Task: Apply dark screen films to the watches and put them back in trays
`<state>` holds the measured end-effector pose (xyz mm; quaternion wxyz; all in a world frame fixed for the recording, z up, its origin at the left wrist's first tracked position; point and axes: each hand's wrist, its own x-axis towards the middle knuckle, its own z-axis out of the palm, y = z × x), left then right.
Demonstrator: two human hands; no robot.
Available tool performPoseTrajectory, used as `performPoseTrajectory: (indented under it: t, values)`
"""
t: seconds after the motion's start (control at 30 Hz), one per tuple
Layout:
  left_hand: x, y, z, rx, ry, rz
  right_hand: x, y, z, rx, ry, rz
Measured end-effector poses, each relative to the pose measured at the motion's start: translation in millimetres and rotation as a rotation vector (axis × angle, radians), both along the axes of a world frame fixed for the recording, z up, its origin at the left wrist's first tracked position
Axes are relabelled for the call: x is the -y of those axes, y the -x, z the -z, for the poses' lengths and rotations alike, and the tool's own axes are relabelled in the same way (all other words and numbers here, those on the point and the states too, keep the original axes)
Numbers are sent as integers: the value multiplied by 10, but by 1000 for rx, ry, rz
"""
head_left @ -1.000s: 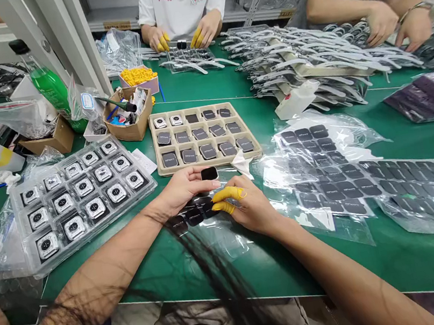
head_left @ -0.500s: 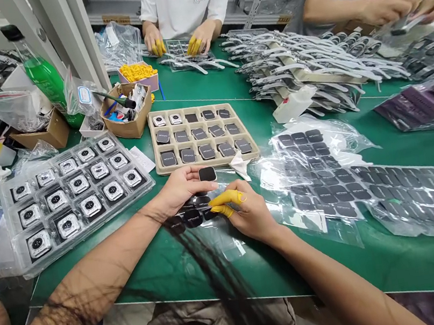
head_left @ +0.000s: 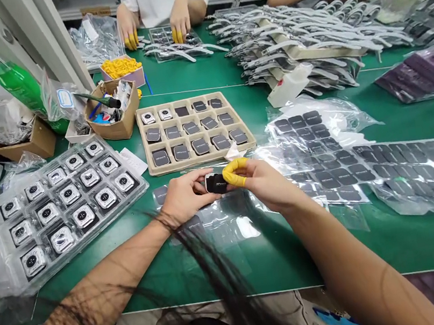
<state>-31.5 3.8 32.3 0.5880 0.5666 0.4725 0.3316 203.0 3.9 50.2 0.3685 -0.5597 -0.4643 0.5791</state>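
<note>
My left hand [head_left: 183,197] is closed around a small square smartwatch body [head_left: 207,181], its silver edge showing at the fingertips. A black square film [head_left: 217,184] with pale lettering lies against the watch face. Yellow finger cots cover the thumb and forefinger of my right hand [head_left: 260,178], which pinches the film's right side. Below both hands a clear plastic sheet [head_left: 226,223] with several dark films rests on the green table. Just beyond them is a beige compartment tray [head_left: 200,162] holding watches, most showing dark faces, two showing their backs.
To the left, a clear tray [head_left: 12,263] holds several watches, backs up. Behind it stand a cardboard box [head_left: 125,124] of small items and a green bottle [head_left: 18,86]. Film sheets [head_left: 339,177] and stacked watch straps [head_left: 297,47] lie right. Two co-workers work opposite.
My right hand has risen from the film sheet to the watch, bringing a black film onto its face. The view has shifted slightly.
</note>
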Motion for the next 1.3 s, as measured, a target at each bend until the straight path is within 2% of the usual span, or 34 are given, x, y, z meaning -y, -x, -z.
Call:
performPoseTrajectory:
  t: [0.2, 0.5, 0.97, 1.3]
  values:
    - [11, -14, -31, -60, -26, -5, 81, 4, -6, -36, 29, 62]
    - [28, -33, -66, -112, -63, -5, 89, 79, 77, -24, 31, 68]
    - [67, -31, -3, -189, -199, 17, 94, 128, 56, -27, 54, 120]
    - [51, -39, 9, -214, -205, 26, 100, 143, 73, 13, 33, 117]
